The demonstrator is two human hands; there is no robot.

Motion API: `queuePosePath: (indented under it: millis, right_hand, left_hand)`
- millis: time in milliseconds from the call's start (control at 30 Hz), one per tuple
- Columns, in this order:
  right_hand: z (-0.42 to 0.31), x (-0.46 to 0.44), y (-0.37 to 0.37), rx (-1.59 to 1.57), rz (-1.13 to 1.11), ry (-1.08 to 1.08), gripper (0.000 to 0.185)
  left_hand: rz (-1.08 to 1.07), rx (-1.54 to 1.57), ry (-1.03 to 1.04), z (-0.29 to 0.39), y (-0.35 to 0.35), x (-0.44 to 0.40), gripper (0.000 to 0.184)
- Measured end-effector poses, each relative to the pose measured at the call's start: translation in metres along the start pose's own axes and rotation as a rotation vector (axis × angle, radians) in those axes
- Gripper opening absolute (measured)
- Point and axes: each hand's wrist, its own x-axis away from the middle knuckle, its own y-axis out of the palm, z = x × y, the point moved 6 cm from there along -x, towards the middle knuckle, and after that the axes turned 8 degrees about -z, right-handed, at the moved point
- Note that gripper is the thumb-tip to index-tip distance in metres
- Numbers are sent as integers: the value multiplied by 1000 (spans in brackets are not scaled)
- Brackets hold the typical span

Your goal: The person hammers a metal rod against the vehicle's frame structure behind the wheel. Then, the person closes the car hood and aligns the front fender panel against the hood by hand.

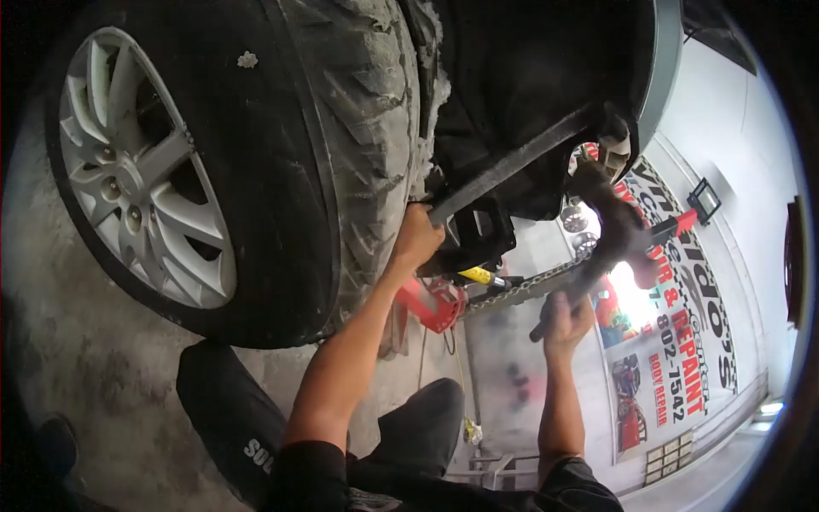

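Note:
My left hand (418,237) is closed round the lower end of a long, flat, dark metal bar (516,166), close to the tire tread. The bar slants up to the right under the vehicle, and its far end lies near dark parts in the wheel well. My right hand (567,320) grips the handle of what looks like a hammer (610,243). Its big dark head is smeared by motion, to the right of the bar and apart from my left hand. A muddy tire (358,145) on a silver alloy wheel (136,183) stands left of my left arm.
Below the vehicle are a red metal stand (433,305), a yellow cylinder (482,276) and a chain (525,282) along a grey beam. A printed banner (674,341) hangs on the white wall at right. My knees (418,427) are bent above the concrete floor (128,384).

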Motion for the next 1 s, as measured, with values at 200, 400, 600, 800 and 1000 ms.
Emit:
queuePosePath:
  millis: [200, 400, 600, 800, 1000]
  right_hand:
    - [-94, -11, -72, -65, 163, -555, 18]
    - [66, -61, -46, 706, 18, -241, 30]
    - [3, -9, 11, 466, -94, -79, 30]
    - [9, 15, 9, 222, 71, 29, 21]
    - [-35, 9, 5, 114, 79, -98, 23]
  left_hand:
    - [27, -14, -44, -7, 1, -5, 28]
    - [112, -78, -88, -9, 5, 0, 38]
    - [33, -31, -22, -27, 33, -4, 27]
    - [277, -304, 308, -86, 32, 4, 21]
    - [489, -882, 513, -83, 62, -12, 21]
